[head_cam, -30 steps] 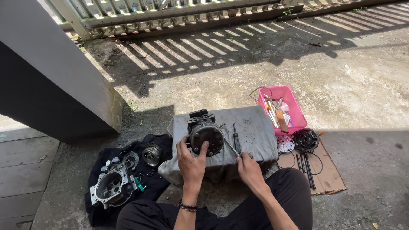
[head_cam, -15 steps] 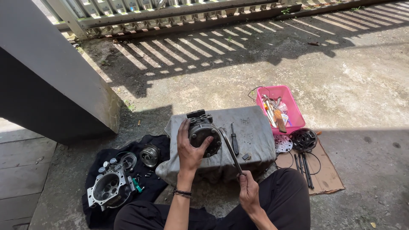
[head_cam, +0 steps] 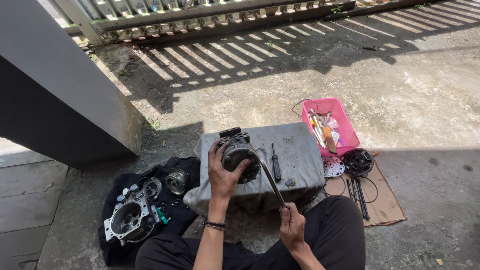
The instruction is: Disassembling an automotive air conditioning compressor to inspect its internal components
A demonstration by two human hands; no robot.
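grey compressor (head_cam: 241, 159) clasped in your left hand (head_cam: 223, 176); right hand (head_cam: 291, 226) grips wrench (head_cam: 270, 176) on it; housing (head_cam: 131, 221) already off, teardown seemingly midway.

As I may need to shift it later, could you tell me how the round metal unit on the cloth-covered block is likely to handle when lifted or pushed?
The round metal unit looks like solid cast metal, so probably heavy for its size and stiff. Its rounded body could roll if pushed; the left hand steadies it while the right hand works a long tool. The cloth-covered block probably adds some grip.

Pink tray (head_cam: 345, 131) contents too small; compressor (head_cam: 241, 159) face behind fingers (head_cam: 216, 159).
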